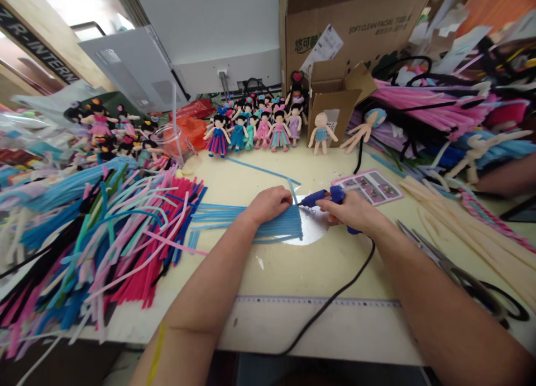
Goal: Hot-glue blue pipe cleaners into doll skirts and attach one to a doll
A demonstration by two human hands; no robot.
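My left hand (pixel 270 204) is closed in a loose fist and presses down on a flat row of light blue pipe cleaners (pixel 276 229) lying side by side on the table. One longer blue pipe cleaner (pixel 268 172) runs up and back from under that hand. My right hand (pixel 354 210) grips a blue hot glue gun (pixel 324 196), its nozzle pointing left at the top right corner of the blue row. The gun's black cord (pixel 335 296) trails toward me over the table edge.
A big heap of pink, blue and white pipe cleaners (pixel 104 235) lies left. Small finished dolls (pixel 255 129) stand at the back by cardboard boxes (pixel 343 39). Scissors (pixel 456 271) and cream pipe cleaners (pixel 473 235) lie right. A ruler (pixel 293 301) runs along the table's front edge.
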